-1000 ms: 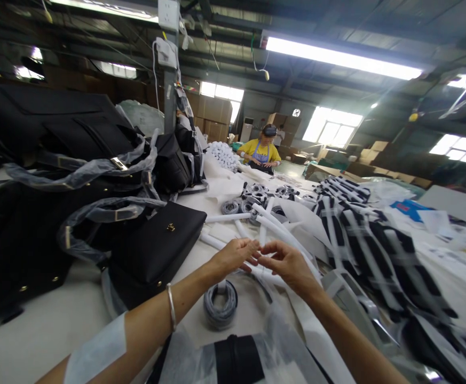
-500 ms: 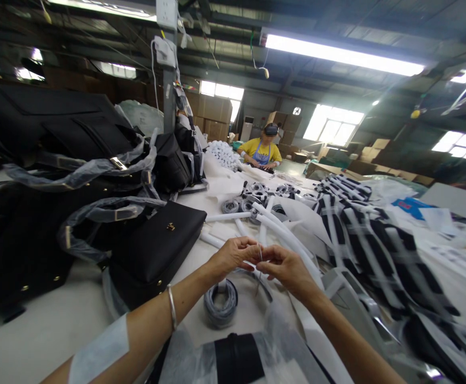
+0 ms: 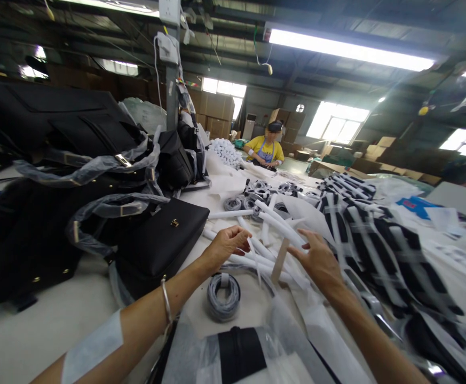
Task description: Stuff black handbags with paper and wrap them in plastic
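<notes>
Near the middle, my left hand (image 3: 229, 246) pinches the top of a thin white strip (image 3: 255, 261), which hangs down. To its right, my right hand (image 3: 316, 258) has thumb and fingers spread. A tan strip (image 3: 279, 261) stands just beside the right thumb; whether they touch is unclear. Below the left hand lies a wrapped grey coil (image 3: 223, 297) on the table. A black piece (image 3: 241, 354) under clear film sits at the bottom centre. White padded tubes (image 3: 279, 226) lie behind both hands.
Black bags (image 3: 160, 240) with film-wrapped handles fill the left side. Black straps with white wrapping (image 3: 380, 242) are piled on the right. More coils (image 3: 233, 204) lie farther back. A person in a yellow top (image 3: 265, 149) sits at the far end, beside a white pile (image 3: 223, 153).
My hands have moved apart. The right hand has opened and shifted right, while the left now holds a hanging white strip. A tan strip shows between them.
</notes>
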A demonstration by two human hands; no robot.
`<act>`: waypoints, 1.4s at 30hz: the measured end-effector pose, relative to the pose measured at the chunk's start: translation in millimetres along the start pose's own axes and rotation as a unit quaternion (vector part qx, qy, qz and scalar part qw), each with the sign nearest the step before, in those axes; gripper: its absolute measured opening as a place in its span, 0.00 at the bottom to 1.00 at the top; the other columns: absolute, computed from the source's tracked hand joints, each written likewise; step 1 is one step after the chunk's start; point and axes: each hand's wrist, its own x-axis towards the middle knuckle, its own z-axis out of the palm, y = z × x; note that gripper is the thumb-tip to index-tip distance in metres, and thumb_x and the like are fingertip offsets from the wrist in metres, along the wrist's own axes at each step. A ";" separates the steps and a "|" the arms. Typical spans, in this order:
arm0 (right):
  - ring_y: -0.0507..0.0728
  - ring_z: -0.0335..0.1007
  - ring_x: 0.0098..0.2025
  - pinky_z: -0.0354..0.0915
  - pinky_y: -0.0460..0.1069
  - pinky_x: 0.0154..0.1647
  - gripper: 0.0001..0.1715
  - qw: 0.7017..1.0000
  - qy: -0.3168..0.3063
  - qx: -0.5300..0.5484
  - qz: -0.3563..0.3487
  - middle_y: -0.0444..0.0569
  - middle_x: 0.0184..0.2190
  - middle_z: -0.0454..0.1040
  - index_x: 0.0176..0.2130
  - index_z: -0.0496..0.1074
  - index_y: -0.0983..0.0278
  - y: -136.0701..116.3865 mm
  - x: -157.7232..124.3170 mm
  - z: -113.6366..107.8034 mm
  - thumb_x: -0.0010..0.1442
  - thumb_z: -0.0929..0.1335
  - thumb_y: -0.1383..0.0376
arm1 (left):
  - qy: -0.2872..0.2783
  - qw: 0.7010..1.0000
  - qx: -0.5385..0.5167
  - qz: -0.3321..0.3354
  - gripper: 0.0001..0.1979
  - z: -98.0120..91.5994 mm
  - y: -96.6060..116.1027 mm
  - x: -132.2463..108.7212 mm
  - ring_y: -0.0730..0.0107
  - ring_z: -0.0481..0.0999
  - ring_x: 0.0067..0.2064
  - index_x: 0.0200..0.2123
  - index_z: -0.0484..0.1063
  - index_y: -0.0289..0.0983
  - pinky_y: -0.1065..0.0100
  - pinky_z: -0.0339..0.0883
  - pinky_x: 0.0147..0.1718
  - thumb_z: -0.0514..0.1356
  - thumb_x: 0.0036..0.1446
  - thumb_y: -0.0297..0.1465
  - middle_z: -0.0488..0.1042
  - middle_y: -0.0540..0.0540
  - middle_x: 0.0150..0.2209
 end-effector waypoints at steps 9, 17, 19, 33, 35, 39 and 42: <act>0.52 0.67 0.25 0.62 0.46 0.24 0.23 0.899 -0.335 0.282 0.027 0.46 0.27 0.77 0.36 0.77 0.65 -55.0 -36.7 35.3 0.47 0.76 0.50 | -0.067 0.992 0.101 0.027 0.28 0.8 9.1 -17.3 0.70 0.74 0.32 0.42 0.72 0.34 0.68 0.69 0.36 0.59 0.56 0.54 0.75 0.46 0.33; 0.58 0.75 0.28 0.72 0.52 0.31 0.28 0.898 -0.284 0.328 0.068 0.49 0.24 0.77 0.33 0.73 0.63 -49.0 -56.7 51.7 0.46 0.76 0.43 | -0.001 0.927 0.374 0.017 0.14 -39.8 -6.1 -57.2 0.57 0.74 0.47 0.44 0.74 0.36 0.60 0.64 0.49 0.60 0.56 0.36 0.77 0.41 0.44; 0.59 0.76 0.30 0.73 0.53 0.34 0.26 0.896 -0.297 0.326 0.056 0.49 0.26 0.79 0.33 0.73 0.63 -48.0 -70.0 59.8 0.48 0.75 0.44 | -0.016 0.900 0.436 0.005 0.17 -45.2 -14.7 -67.1 0.54 0.73 0.50 0.47 0.74 0.37 0.59 0.62 0.52 0.62 0.52 0.32 0.76 0.41 0.47; 0.56 0.73 0.31 0.65 0.49 0.33 0.05 0.929 -0.311 0.140 -0.146 0.45 0.29 0.77 0.30 0.70 0.60 -42.2 -110.3 75.0 0.58 0.70 0.65 | -0.025 0.790 0.611 -0.033 0.13 -29.7 -35.1 -72.3 0.51 0.75 0.48 0.43 0.74 0.38 0.56 0.65 0.49 0.59 0.52 0.26 0.76 0.39 0.44; 0.55 0.73 0.31 0.65 0.48 0.33 0.03 0.933 -0.291 0.129 -0.171 0.45 0.30 0.78 0.32 0.71 0.60 -45.1 -112.0 74.4 0.59 0.69 0.65 | -0.026 0.788 0.614 -0.036 0.13 -29.9 -35.5 -69.9 0.54 0.75 0.47 0.42 0.74 0.39 0.58 0.66 0.48 0.59 0.51 0.24 0.76 0.41 0.43; 0.55 0.73 0.30 0.64 0.48 0.33 0.03 0.939 -0.280 0.130 -0.150 0.44 0.29 0.77 0.32 0.70 0.60 -48.5 -114.4 79.2 0.59 0.69 0.65 | -0.021 0.792 0.610 -0.036 0.11 -34.9 -36.9 -65.2 0.55 0.75 0.46 0.40 0.74 0.39 0.61 0.66 0.46 0.59 0.52 0.25 0.76 0.42 0.42; 0.56 0.72 0.30 0.63 0.48 0.31 0.04 0.937 -0.293 0.119 -0.148 0.44 0.28 0.76 0.30 0.69 0.60 -47.0 -118.0 87.4 0.57 0.69 0.68 | -0.006 0.795 0.606 -0.023 0.10 -38.6 -38.2 -65.4 0.53 0.74 0.47 0.40 0.74 0.38 0.61 0.65 0.47 0.59 0.54 0.27 0.75 0.41 0.43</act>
